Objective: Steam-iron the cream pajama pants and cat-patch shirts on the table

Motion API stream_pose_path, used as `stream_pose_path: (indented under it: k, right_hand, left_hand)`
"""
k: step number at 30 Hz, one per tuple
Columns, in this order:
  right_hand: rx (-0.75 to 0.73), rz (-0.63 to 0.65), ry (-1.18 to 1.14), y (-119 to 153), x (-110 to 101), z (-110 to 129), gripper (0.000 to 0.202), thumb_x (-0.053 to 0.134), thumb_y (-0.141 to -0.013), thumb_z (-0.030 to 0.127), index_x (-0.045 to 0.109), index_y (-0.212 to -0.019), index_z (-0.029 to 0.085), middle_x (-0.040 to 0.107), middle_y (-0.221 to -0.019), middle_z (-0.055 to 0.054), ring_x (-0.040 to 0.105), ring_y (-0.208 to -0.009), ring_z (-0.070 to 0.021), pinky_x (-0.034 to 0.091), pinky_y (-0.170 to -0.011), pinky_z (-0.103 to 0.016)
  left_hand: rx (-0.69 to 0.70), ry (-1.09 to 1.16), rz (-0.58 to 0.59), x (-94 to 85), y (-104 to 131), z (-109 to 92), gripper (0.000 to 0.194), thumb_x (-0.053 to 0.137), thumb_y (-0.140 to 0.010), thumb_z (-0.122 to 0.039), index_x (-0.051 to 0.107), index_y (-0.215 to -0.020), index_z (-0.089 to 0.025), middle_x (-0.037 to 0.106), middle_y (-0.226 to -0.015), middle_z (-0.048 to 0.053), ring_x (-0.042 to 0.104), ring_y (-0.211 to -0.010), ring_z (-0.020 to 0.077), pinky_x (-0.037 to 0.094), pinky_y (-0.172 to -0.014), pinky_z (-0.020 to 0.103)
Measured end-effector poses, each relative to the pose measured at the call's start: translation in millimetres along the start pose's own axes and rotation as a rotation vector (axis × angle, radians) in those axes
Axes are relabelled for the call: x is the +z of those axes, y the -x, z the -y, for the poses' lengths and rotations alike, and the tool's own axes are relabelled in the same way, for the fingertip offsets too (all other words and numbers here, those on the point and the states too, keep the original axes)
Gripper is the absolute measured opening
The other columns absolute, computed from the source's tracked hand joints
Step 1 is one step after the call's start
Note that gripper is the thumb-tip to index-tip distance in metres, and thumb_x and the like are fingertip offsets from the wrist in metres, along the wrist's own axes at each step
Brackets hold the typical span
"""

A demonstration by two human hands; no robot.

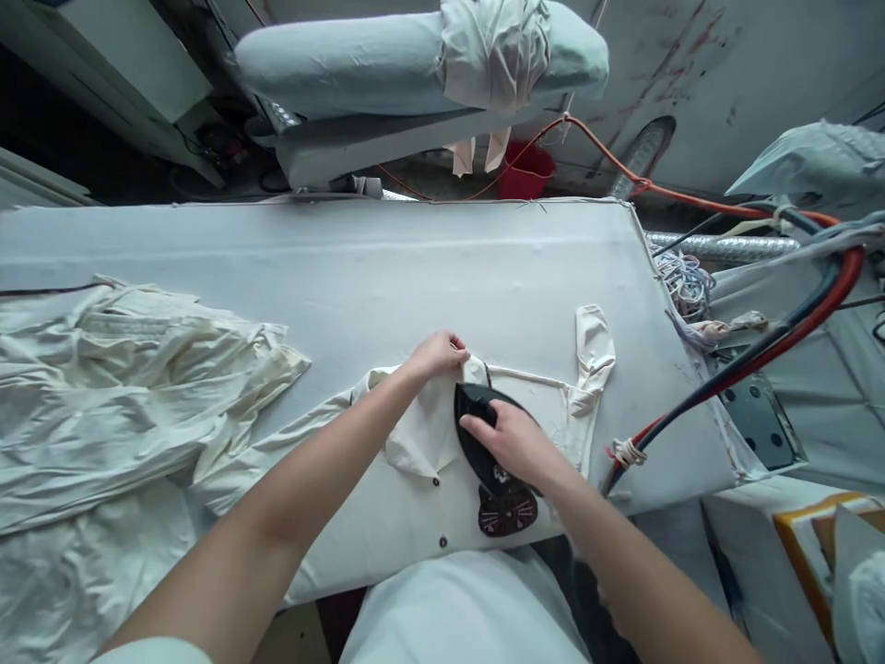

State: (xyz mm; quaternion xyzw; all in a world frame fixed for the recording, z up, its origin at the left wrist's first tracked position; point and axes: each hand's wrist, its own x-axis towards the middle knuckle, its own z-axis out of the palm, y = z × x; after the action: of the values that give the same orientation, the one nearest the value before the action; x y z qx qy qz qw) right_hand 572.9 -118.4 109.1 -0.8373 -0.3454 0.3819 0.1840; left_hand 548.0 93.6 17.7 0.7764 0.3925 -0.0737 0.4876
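Observation:
A cream garment with dark buttons and a dark cat-face patch lies spread along the near edge of the padded white table. My left hand pinches the garment's collar area at its upper edge. The fingers of my right hand are wrapped round the handle of a black iron, whose body rests on the garment just right of the collar, above the patch. One sleeve extends up at the right, bunched at its lower part.
Crumpled cream garments are piled at the left. A padded pressing arm stands beyond the far edge, near a red bucket. Red and dark hoses arch over the right side; boxes sit lower right.

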Motion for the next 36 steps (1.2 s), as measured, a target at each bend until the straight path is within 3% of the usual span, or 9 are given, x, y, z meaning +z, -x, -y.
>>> stream_pose_path:
  k: [5,8,10,13,15,21,26,30,36]
  right_hand:
    - [0.082,-0.034,0.055,-7.1,41.2,19.8,0.036,0.056,-0.091,0.055,0.066,-0.098,0.021,0.073,-0.089,-0.009,0.068,-0.085,-0.0258,0.042,-0.067,-0.03]
    - [0.06,-0.162,0.015,-39.7,21.6,23.3,0.043,0.052,-0.093,0.059,0.067,-0.101,0.02,0.073,-0.091,-0.01,0.068,-0.086,-0.0247,0.043,-0.067,-0.029]
    - [0.078,-0.173,0.035,-66.2,-3.7,27.6,0.042,0.051,-0.094,0.057,0.067,-0.097,0.018,0.073,-0.088,-0.01,0.068,-0.08,-0.023,0.042,-0.064,-0.029]
    - [0.004,0.03,0.08,-97.1,-33.1,38.6,0.04,0.052,-0.092,0.056,0.067,-0.091,0.019,0.071,-0.079,-0.006,0.064,-0.066,-0.0189,0.04,-0.058,-0.027]
    - [-0.158,0.231,0.19,-107.1,-35.6,48.9,0.035,0.061,-0.086,0.056,0.068,-0.085,0.022,0.07,-0.074,-0.003,0.06,-0.061,-0.0176,0.037,-0.055,-0.027]
    - [-0.521,0.306,0.581,-120.4,17.9,104.3,0.024,0.076,-0.074,0.048,0.071,-0.077,0.025,0.067,-0.072,-0.004,0.06,-0.066,-0.0212,0.038,-0.062,-0.03]
    - [-0.342,0.248,0.511,-118.0,27.9,124.0,0.033,0.074,-0.076,0.054,0.066,-0.069,0.023,0.062,-0.064,-0.004,0.058,-0.061,-0.0208,0.038,-0.06,-0.03]
    - [-0.171,0.246,0.358,-70.9,26.9,103.1,0.043,0.069,-0.077,0.065,0.063,-0.069,0.024,0.062,-0.063,-0.004,0.056,-0.056,-0.0205,0.033,-0.056,-0.03]
    - [0.056,0.291,0.196,-8.8,82.7,85.9,0.031,0.065,-0.083,0.054,0.066,-0.079,0.024,0.072,-0.078,-0.006,0.064,-0.069,-0.0233,0.029,-0.056,-0.029]
  left_hand:
    - [0.049,-0.073,0.015,-1.8,-8.4,-10.3,0.019,0.07,-0.074,-0.024,0.071,-0.092,-0.018,0.075,-0.082,0.003,0.067,-0.073,0.018,0.045,-0.063,0.025]
    - [0.086,-0.089,-0.033,-14.7,6.2,-7.3,0.02,0.066,-0.08,-0.025,0.071,-0.099,-0.02,0.075,-0.095,0.005,0.068,-0.088,0.0205,0.048,-0.076,0.028]
    - [0.16,-0.128,-0.194,-31.6,29.1,10.2,0.02,0.059,-0.087,-0.024,0.07,-0.104,-0.021,0.074,-0.107,0.006,0.065,-0.104,0.0224,0.046,-0.091,0.031]
    - [0.172,-0.298,-0.529,-58.2,72.2,53.9,0.025,0.059,-0.087,-0.027,0.067,-0.11,-0.022,0.069,-0.118,0.009,0.057,-0.118,0.0282,0.041,-0.101,0.039]
    - [0.07,-0.413,-0.572,-70.3,94.3,80.6,0.024,0.064,-0.082,-0.03,0.067,-0.104,-0.022,0.069,-0.112,0.01,0.057,-0.113,0.0314,0.042,-0.096,0.043]
    - [0.049,-0.538,-0.445,-85.1,98.7,96.0,0.008,0.059,-0.084,-0.025,0.066,-0.081,-0.022,0.071,-0.089,0.008,0.061,-0.098,0.0288,0.041,-0.089,0.043]
    - [0.355,-0.536,-0.242,-114.5,78.6,91.0,0.025,0.056,-0.081,-0.017,0.071,-0.1,-0.024,0.063,-0.133,0.009,0.053,-0.128,0.0286,0.038,-0.109,0.043]
    - [0.769,-0.569,0.256,-140.5,53.0,91.8,0.021,0.067,-0.066,-0.017,0.074,-0.083,-0.027,0.042,-0.158,-0.002,0.029,-0.15,0.0318,0.018,-0.123,0.045]
    - [0.618,-0.586,0.58,-146.2,21.4,74.0,0.005,0.073,-0.063,-0.024,0.073,-0.066,-0.027,0.049,-0.154,-0.005,0.022,-0.153,0.0324,0.011,-0.124,0.04]
